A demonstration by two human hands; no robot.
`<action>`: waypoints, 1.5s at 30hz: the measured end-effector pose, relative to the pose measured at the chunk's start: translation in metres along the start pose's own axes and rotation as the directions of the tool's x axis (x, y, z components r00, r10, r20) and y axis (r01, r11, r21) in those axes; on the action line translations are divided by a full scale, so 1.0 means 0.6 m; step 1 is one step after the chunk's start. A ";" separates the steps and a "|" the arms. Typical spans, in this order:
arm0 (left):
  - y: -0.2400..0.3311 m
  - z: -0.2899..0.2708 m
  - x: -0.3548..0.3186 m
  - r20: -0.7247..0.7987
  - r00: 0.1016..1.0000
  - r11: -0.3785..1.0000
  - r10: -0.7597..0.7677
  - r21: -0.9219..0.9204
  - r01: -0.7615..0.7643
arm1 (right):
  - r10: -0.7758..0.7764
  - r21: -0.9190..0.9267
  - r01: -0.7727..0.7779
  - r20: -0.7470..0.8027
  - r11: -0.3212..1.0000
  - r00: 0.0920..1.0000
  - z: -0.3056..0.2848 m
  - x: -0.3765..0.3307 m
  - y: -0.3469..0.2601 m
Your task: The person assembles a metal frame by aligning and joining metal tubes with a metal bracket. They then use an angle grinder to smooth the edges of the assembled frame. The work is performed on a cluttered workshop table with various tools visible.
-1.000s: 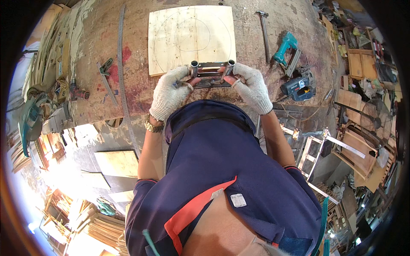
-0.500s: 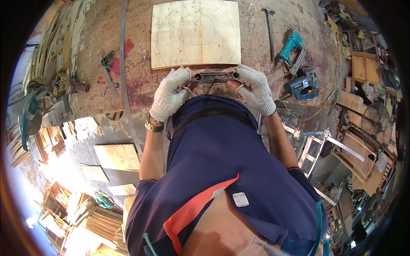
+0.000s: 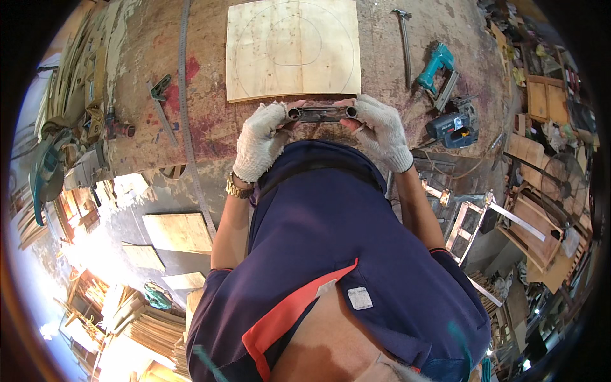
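At the far left edge of the workbench [image 3: 146,137], a worn slab of wood stained red and flaked with pale paint, lies a teal circular saw [image 3: 44,169] among tangled straps and offcuts. A long thin metal ruler [image 3: 185,95] runs down the bench from its far edge to its near edge, with a small dark square-shaped tool [image 3: 160,95] just beside it. Further right, a pale square plywood panel [image 3: 293,48], smooth and marked with pencilled curved lines, lies flat near the middle of the bench, its near edge close to the person's hands. The left hand [image 3: 259,141], in a coarse white knitted glove with a gold-coloured watch at the wrist, grips the left end of a short dark metal bar [image 3: 320,114] with round tubular ends; the right hand [image 3: 382,130], gloved alike, closes on its right end. The bar is held level just above the near edge of the bench, right beside the panel's near edge. To the right lie a slim hammer [image 3: 405,44], a teal power drill [image 3: 435,67] and a blue jigsaw [image 3: 455,127] near the bench's right edge.
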State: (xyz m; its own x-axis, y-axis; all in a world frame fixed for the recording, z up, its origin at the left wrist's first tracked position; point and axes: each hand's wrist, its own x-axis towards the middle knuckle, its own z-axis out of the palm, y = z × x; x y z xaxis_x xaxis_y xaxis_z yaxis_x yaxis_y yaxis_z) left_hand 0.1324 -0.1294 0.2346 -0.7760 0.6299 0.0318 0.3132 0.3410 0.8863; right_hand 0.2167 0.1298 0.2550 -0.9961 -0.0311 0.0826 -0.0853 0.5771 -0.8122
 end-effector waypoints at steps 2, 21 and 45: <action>0.001 -0.004 -0.001 0.029 0.999 0.999 0.016 0.047 -0.018 | -0.043 0.012 0.043 -0.012 0.999 0.999 -0.003 0.000 0.002; -0.012 0.013 -0.011 -0.068 0.997 0.999 -0.029 0.036 0.031 | -0.103 0.006 0.103 -0.049 0.995 0.994 0.011 -0.001 0.015; -0.019 0.044 -0.020 -0.234 0.969 0.996 0.080 -0.029 -0.089 | -0.096 -0.121 0.087 -0.071 0.989 0.993 0.013 0.001 0.017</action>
State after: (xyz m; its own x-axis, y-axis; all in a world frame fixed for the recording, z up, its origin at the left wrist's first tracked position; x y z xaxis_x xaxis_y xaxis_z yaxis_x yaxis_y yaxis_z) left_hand 0.1525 -0.1226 0.2119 -0.8551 0.4741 0.2098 0.3650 0.2630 0.8931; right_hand 0.2154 0.1290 0.2422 -0.9792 -0.0282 0.2011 -0.1682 0.6671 -0.7257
